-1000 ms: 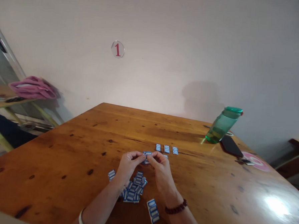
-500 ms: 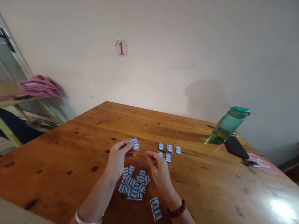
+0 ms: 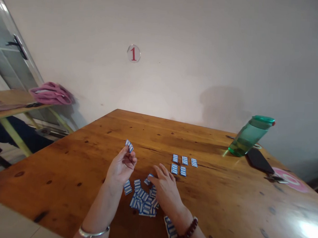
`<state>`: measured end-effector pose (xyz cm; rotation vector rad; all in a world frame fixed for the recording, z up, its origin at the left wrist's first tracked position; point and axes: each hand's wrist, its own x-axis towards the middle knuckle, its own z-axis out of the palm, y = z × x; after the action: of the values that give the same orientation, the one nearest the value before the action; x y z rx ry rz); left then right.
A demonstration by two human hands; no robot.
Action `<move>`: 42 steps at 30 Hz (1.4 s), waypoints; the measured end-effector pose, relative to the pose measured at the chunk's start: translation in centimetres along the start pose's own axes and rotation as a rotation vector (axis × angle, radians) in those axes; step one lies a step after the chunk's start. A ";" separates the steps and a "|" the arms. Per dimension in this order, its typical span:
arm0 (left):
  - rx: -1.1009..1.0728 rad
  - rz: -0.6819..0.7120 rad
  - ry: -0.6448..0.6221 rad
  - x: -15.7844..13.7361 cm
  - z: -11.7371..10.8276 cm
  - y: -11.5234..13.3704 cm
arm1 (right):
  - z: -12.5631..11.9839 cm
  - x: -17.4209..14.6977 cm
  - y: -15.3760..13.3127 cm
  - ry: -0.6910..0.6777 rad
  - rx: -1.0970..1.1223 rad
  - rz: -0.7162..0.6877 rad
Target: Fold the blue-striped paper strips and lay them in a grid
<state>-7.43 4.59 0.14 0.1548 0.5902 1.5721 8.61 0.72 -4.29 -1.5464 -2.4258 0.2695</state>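
My left hand [image 3: 121, 166] is raised above the table, with small blue-and-white striped cards [image 3: 129, 146] pinched between thumb and fingertips. My right hand [image 3: 166, 185] reaches over the right side of a loose pile of similar cards [image 3: 143, 200], its fingers stretched and apart. One card [image 3: 148, 179] lies right at its fingertips, partly covered; whether they touch it I cannot tell. A single card [image 3: 127, 187] lies left of the pile, under my left wrist. Beyond my right hand, small cards [image 3: 185, 160] are laid out in two rows.
A larger striped card [image 3: 170, 228] lies partly under my right wrist. On the wooden table's [image 3: 93, 144] right stand a green water bottle [image 3: 251, 136], a black phone [image 3: 259, 160] and a pink disc [image 3: 291, 179]. A pink cloth [image 3: 52, 93] rests on a side table.
My left hand has tilted up and left with its cards. My right hand has come down to the pile and its fingers have spread. The view has shifted slightly left.
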 end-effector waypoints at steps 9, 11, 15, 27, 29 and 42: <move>-0.122 -0.091 -0.045 0.0 -0.1 0.3 | -0.8 0.3 0.7 0.192 0.125 0.045; -0.181 -0.115 -0.080 0.1 -0.3 0.5 | -1.2 0.5 0.4 0.156 0.105 0.026; -0.257 -0.139 -0.136 0.1 -0.5 0.8 | -1.6 0.6 -0.9 0.002 0.030 -0.076; -0.252 -0.149 -0.158 0.5 -0.7 0.7 | -2.0 2.8 -1.4 -0.048 -0.089 -0.054; -0.246 -0.143 -0.167 0.5 -0.7 0.6 | -2.1 3.6 -1.7 -0.065 -0.086 -0.037; -0.222 -0.168 -0.146 0.7 -0.9 0.1 | -1.1 5.8 -2.0 -0.083 0.011 -0.009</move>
<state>-8.00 5.03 -0.81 0.0503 0.3036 1.4378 4.84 5.15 -2.06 -1.5486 -2.4889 0.3506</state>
